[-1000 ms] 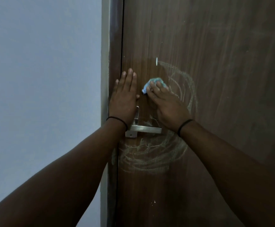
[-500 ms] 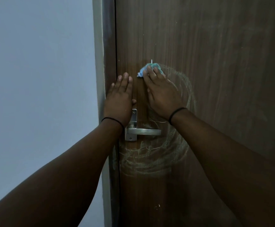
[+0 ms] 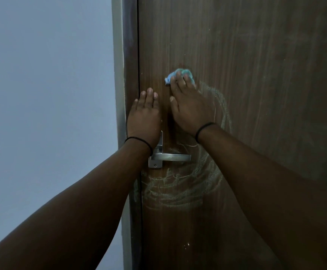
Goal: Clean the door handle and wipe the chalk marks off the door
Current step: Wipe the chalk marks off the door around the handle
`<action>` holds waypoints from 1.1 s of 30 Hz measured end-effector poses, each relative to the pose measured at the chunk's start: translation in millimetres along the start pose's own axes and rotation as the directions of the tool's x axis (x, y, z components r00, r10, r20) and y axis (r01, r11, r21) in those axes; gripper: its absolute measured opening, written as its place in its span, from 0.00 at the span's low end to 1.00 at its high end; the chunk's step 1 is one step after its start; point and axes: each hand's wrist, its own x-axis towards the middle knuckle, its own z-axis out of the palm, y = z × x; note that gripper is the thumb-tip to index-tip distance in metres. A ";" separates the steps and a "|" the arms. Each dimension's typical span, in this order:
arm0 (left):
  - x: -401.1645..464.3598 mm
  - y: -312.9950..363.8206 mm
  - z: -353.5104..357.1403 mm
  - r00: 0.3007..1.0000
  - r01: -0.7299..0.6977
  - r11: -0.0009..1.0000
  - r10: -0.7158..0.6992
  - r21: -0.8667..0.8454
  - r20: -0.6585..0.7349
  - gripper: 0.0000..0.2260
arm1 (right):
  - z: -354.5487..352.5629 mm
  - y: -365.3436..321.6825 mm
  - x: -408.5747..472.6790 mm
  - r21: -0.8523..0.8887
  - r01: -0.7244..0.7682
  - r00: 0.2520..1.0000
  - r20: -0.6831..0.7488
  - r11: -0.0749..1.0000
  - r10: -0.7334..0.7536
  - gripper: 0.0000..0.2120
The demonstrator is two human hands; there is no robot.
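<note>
A dark brown wooden door (image 3: 256,75) fills the right of the view. Whitish chalk marks (image 3: 178,188) swirl in loops below and to the right of the silver lever door handle (image 3: 175,157). My right hand (image 3: 190,108) presses a small blue cloth (image 3: 178,75) flat against the door above the handle, fingers straight over the cloth. My left hand (image 3: 145,117) lies flat on the door near its left edge, just above the handle's plate, partly hiding it.
The dark door frame (image 3: 130,55) runs down the left of the door. A plain pale wall (image 3: 45,94) lies to the left of the frame. Small white specks (image 3: 187,244) dot the lower door.
My right hand has slid the blue cloth upward on the door, over the small white chalk streak that showed above it. My left hand has stayed flat in place.
</note>
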 end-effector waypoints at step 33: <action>-9.8 8.0 2.8 1.000 0.015 1.000 -0.015 -0.009 -0.001 0.30 | 1.0 22.1 -35.3 0.063 0.047 0.992 0.113 0.997 -0.054 0.26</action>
